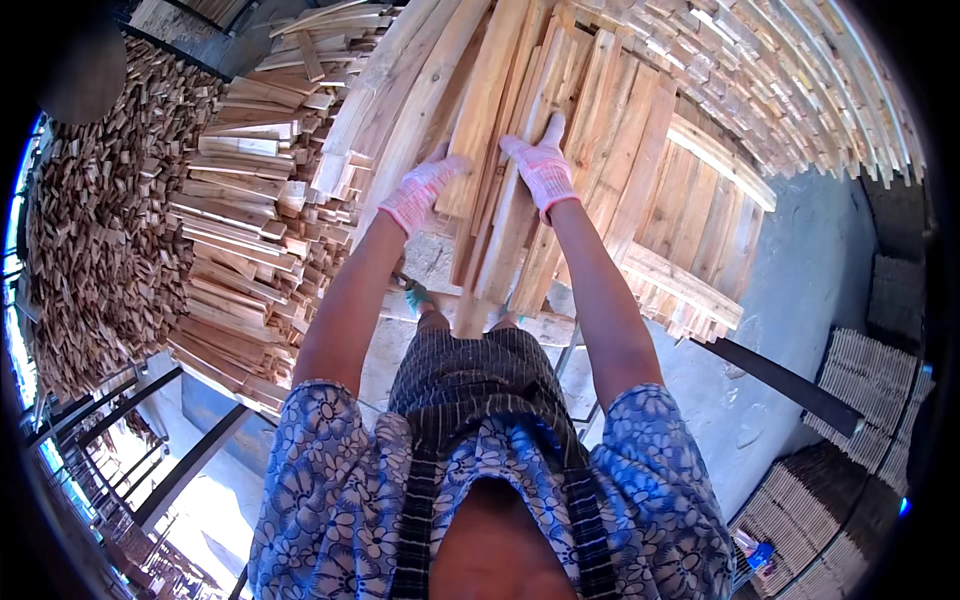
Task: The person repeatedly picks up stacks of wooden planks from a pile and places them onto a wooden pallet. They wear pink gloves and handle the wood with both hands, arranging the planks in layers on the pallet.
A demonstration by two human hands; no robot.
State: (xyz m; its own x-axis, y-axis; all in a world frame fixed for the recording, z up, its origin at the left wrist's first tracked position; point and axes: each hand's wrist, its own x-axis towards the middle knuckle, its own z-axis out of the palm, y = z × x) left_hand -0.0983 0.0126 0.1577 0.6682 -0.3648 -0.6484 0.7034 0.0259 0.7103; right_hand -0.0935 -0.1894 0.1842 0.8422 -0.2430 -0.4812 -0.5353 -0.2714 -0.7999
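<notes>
Both my hands wear pink-and-white knitted gloves. My left hand (428, 190) is closed on the left edge of a loose bunch of wooden planks (482, 110), its fingertips partly hidden by the wood. My right hand (543, 168) grips a narrower plank (510, 240) of the same bunch, thumb on the left and forefinger stretched along the wood; its other fingers are hidden. The planks lie lengthwise, pointing away from me, with uneven near ends above my legs.
More long boards (400, 90) lie to the left, beside stacked short wood pieces (240, 230). At the right, flat boards rest with crosswise battens (685, 285). Stacked slats (780, 70) stand at the far right. A dark beam (780, 385) juts out over the grey floor (790, 270).
</notes>
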